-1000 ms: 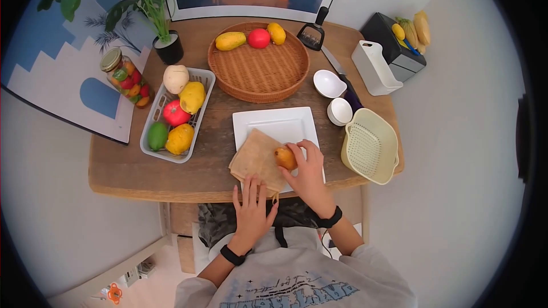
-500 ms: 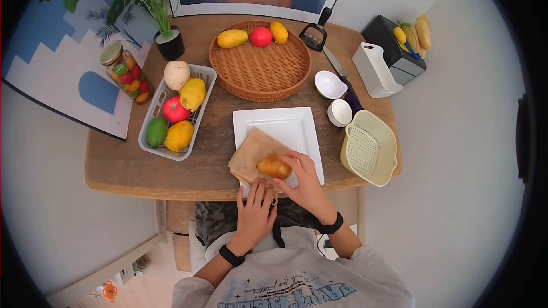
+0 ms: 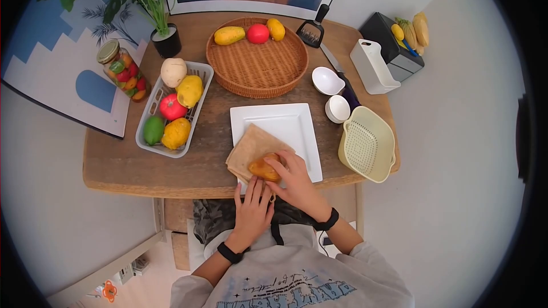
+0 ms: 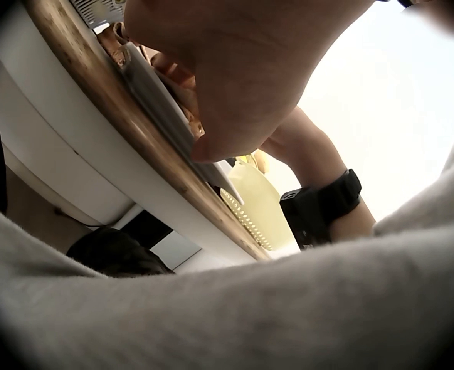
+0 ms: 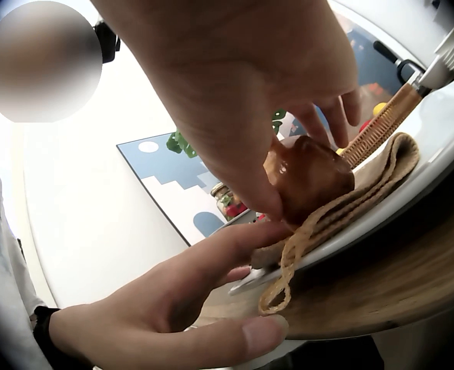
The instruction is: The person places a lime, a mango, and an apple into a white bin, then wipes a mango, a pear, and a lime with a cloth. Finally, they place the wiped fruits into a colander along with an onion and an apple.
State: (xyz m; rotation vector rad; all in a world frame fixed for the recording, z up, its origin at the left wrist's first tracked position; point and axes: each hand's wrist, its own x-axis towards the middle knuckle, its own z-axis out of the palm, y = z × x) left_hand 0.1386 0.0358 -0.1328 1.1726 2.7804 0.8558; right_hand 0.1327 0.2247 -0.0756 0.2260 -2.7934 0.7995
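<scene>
A glossy golden-brown, pear-shaped thing point(image 3: 262, 169) lies on a folded tan cloth point(image 3: 249, 141) with a small hanging loop. The cloth lies on a square white plate point(image 3: 299, 120) at the table's front edge. My right hand point(image 3: 298, 185) grips the pear-shaped thing from its right side, thumb and fingers round it. From below, my left hand point(image 3: 252, 208) reaches to the cloth's near edge, its fingers extended and the tips close beside the thing. In the right wrist view the left thumb point(image 5: 262, 335) lies below the cloth's loop.
On the left, a grey basket point(image 3: 204, 74) holds several fruits, near a jar point(image 3: 127, 74). A round wicker tray point(image 3: 257, 65) with three fruits stands behind the plate. Two white bowls point(image 3: 327, 81), a knife point(image 3: 332, 57) and a cream strainer basket point(image 3: 357, 159) are on the right.
The right hand has moved the pear-shaped thing left and toward the body across the cloth, turning it onto a slant. The left hand's fingers have come closer together beside it.
</scene>
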